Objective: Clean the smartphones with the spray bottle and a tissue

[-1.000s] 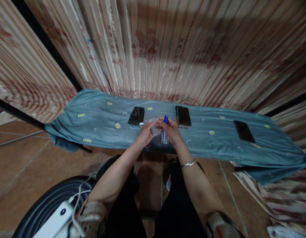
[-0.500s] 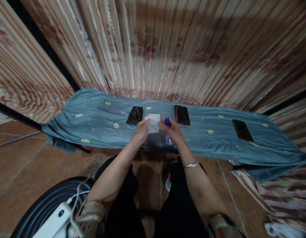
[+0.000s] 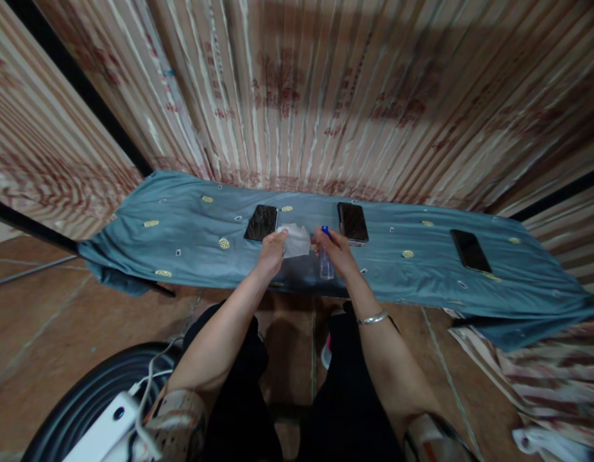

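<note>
A white wipe or tissue [image 3: 296, 242] is pinched at its left edge by my left hand [image 3: 272, 251]. My right hand [image 3: 336, 249] is closed round the top of a small clear spray bottle [image 3: 326, 268] with a blue head, held upright just right of the tissue. Beyond my left hand lies a dark-screened phone [image 3: 261, 222]. Behind my right hand a stack of phones [image 3: 353, 222] rests on the cloth, its top one screen up. Farther right is a single dark phone [image 3: 471, 251].
A grey-blue patterned cloth [image 3: 201, 256] covers the long, low table. Striped curtains [image 3: 297, 96] hang behind it, with black poles [image 3: 85, 90] at the sides. At lower left, a white power bank [image 3: 104, 427] with cables lies on a round black object [image 3: 80, 394].
The tissue, flat and square before, is now more crumpled and rounded in my left hand. My right fingers have shifted over the bottle's blue head, covering more of it.
</note>
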Available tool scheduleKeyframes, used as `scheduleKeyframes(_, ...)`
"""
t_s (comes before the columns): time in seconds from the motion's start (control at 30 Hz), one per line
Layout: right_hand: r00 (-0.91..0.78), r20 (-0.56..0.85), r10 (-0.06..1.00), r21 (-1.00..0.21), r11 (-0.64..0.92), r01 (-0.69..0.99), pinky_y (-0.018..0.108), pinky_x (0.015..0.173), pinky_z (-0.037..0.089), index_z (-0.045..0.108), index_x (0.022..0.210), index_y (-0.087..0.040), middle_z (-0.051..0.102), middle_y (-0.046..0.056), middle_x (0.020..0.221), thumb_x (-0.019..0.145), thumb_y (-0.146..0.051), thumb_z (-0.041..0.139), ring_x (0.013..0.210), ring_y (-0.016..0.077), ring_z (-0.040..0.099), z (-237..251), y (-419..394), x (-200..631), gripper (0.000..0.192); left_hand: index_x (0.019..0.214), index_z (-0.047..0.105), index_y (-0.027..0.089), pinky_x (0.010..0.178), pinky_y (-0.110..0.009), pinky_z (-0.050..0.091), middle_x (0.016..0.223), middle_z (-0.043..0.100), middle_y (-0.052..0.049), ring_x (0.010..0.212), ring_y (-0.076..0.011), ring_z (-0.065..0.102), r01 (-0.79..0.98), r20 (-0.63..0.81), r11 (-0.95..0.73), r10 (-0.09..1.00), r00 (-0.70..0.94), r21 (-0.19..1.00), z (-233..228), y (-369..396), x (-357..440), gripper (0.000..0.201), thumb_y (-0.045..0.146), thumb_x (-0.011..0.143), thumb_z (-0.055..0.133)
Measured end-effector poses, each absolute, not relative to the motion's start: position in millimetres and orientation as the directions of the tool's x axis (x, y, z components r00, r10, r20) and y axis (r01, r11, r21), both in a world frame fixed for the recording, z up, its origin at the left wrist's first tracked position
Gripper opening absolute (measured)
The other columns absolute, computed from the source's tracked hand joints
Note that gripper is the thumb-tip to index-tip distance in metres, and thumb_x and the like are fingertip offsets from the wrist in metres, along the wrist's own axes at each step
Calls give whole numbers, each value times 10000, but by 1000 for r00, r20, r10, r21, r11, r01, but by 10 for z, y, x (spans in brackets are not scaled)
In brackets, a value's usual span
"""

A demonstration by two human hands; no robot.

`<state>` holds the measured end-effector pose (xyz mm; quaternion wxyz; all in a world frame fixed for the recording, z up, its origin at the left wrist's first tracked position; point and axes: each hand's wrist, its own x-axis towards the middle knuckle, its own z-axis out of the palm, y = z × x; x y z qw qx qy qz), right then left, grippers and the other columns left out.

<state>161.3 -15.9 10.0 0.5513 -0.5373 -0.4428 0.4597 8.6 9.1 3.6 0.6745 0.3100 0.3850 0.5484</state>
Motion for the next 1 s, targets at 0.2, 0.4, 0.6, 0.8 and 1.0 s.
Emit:
scheduleKeyframes(0.2, 189, 69, 980, -994, 52, 95, 281, 660, 511, 654, 999, -213, 728, 17, 840, 783, -512, 558, 702, 159, 643, 62, -149, 1718, 381, 726, 637, 148, 749, -296, 509, 628, 665, -16, 739, -181, 691, -533, -221, 259, 966, 135, 806, 5, 100, 88, 185, 302, 743, 738)
scheduleKeyframes(0.4, 112, 221, 969, -933, 177, 312, 299, 615, 511, 669, 1017, -193, 708, 25, 724, 847, -503, 546, 620, 182, 635, 82, -201, 1763, 374, 800, 665, 152, 741, -285, 494, 733, 701, 8, 660, -130, 637, -499, -154, 201, 979, 135, 843, -64, 95, 134, 204, 78, 620, 726)
scheduleKeyframes(0.6, -11, 285, 959, -851, 258, 458, 343, 753, 543, 441, 1441, -217, 737, 40, 907, 946, -380, 444, 668, 180, 659, 111, -281, 1678, 522, 727, 652, 162, 631, -251, 438, 660, 652, 41, 605, -123, 575, -446, -99, 159, 983, 154, 881, -135, 90, 203, 292, -44, 533, 576)
scheduleKeyframes(0.8, -100, 357, 929, -607, 312, 731, 356, 872, 514, 566, 1297, -198, 721, 97, 1115, 966, -285, 406, 932, 237, 689, 121, -322, 1601, 378, 774, 666, 186, 640, -232, 406, 656, 621, 54, 652, -123, 541, -394, -50, 92, 992, 116, 915, -149, 76, 251, 353, -20, 524, 526)
scheduleKeyframes(1.0, -101, 318, 943, -462, 247, 852, 356, 911, 483, 523, 1348, -154, 720, 143, 1085, 998, -263, 346, 991, 261, 672, 98, -323, 1499, 407, 745, 647, 173, 677, -239, 389, 676, 595, 44, 678, -133, 498, -241, -17, 38, 996, 88, 970, -118, 28, 257, 288, -5, 548, 535)
